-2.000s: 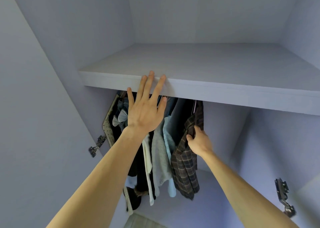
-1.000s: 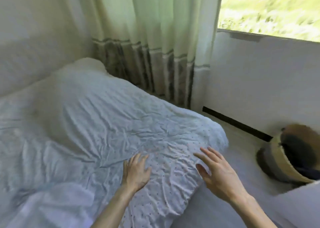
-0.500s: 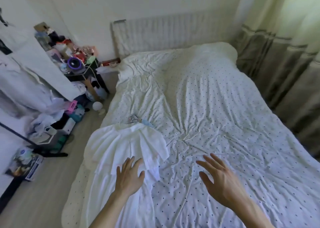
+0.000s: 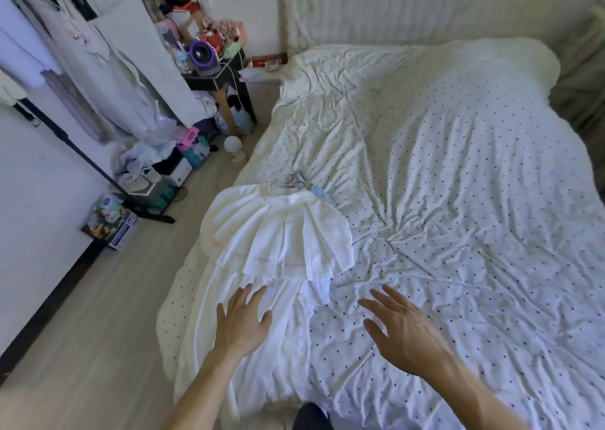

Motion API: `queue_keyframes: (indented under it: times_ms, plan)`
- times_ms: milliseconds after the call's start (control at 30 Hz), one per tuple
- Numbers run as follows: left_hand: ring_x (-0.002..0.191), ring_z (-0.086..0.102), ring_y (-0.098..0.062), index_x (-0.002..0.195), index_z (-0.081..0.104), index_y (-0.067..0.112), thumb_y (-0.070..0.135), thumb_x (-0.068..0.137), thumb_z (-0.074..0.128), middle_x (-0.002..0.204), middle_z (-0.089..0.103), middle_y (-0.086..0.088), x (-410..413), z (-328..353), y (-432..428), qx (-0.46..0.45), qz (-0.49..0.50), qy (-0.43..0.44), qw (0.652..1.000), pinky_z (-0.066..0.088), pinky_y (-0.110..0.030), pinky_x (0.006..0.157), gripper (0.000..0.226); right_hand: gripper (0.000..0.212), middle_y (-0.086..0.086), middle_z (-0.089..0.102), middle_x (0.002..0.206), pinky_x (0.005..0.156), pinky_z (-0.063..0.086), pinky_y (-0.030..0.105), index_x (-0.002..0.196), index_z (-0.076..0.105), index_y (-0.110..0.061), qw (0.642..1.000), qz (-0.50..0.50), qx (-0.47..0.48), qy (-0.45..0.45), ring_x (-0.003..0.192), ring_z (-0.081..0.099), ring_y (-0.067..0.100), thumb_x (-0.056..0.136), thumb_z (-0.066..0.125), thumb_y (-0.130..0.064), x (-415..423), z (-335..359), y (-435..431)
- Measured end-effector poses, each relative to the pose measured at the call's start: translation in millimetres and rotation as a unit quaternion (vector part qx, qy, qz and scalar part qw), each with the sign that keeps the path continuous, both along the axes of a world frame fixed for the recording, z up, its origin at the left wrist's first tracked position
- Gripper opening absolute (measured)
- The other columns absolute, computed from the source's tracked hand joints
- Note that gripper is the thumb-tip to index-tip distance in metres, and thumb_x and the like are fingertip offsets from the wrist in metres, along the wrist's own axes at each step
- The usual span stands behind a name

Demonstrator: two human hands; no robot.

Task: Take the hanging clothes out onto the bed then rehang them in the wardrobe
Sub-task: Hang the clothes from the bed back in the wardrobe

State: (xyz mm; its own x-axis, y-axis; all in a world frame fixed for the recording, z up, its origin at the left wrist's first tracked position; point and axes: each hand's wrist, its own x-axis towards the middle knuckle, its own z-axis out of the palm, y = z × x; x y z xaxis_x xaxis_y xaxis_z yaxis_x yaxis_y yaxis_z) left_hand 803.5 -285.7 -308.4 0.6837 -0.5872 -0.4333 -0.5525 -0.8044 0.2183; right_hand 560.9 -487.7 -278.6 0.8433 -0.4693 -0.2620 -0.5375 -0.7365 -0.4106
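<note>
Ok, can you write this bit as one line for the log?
white clothes: lying on bed, hangers at their top | left hand: open above clothes | right hand: open above bed | holding: nothing

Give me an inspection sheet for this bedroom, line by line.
Surface: bed, wrinkled, dotted.
Job's things: white garment lies near the bed's left edge, hangers at its top.
Clutter: side table piled with small items; heap on the floor by the clothes rack.
Grippers: left hand open over the garment; right hand open over the bare bed.
Cables: white cable hangs off the side table.
Surroundings: radiator behind the bed, curtain at right.
</note>
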Motion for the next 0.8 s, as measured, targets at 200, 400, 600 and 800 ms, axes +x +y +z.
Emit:
queue_keyframes:
  times_ms: [200,400,600,800]
  plan:
    - [0.154,0.001,-0.019,0.156,0.016,0.039,0.043,0.103,0.038,0.167,0.007,0.003,62.4,-25.8,-7.3,0.035,-0.006,0.036,0.999,0.005,-0.053,0.123,0.058,0.049,-0.009,0.024,0.162,0.122,0.014,0.032,0.151,0.032,-0.038,0.998,0.011,0.023,0.051,0.153,0.006,0.013,0.103,0.033,-0.047,69.2,-29.1,-7.8]
    - [0.154,0.003,-0.020,0.157,0.017,0.034,0.041,0.103,0.038,0.167,0.007,0.000,198.1,-57.1,-64.9,0.071,-0.055,0.031,0.995,0.005,-0.055,0.122,0.058,0.051,-0.006,0.022,0.163,0.123,0.017,0.035,0.152,0.028,-0.036,0.994,-0.010,0.050,0.101,0.152,0.010,0.015,0.103,0.032,-0.047,191.4,-79.5,-39.9]
    - [0.153,0.007,-0.021,0.157,0.016,0.030,0.041,0.103,0.037,0.166,0.009,-0.002,342.4,-106.2,-151.1,0.102,-0.112,0.004,0.988,0.007,-0.054,0.121,0.060,0.058,-0.002,0.011,0.166,0.123,0.017,0.035,0.156,0.017,-0.033,0.985,-0.042,0.074,0.152,0.153,0.009,0.019,0.103,0.032,-0.048,314.0,-148.1,-82.5]
    - [0.152,0.012,-0.024,0.157,0.017,0.028,0.041,0.102,0.039,0.165,0.014,-0.004,441.6,-170.0,-228.4,0.103,-0.130,-0.002,0.986,0.010,-0.056,0.120,0.061,0.062,0.000,-0.013,0.165,0.123,0.013,0.043,0.157,0.003,-0.038,0.978,-0.035,0.067,0.195,0.153,-0.002,0.028,0.102,0.031,-0.049,392.5,-217.5,-107.9]
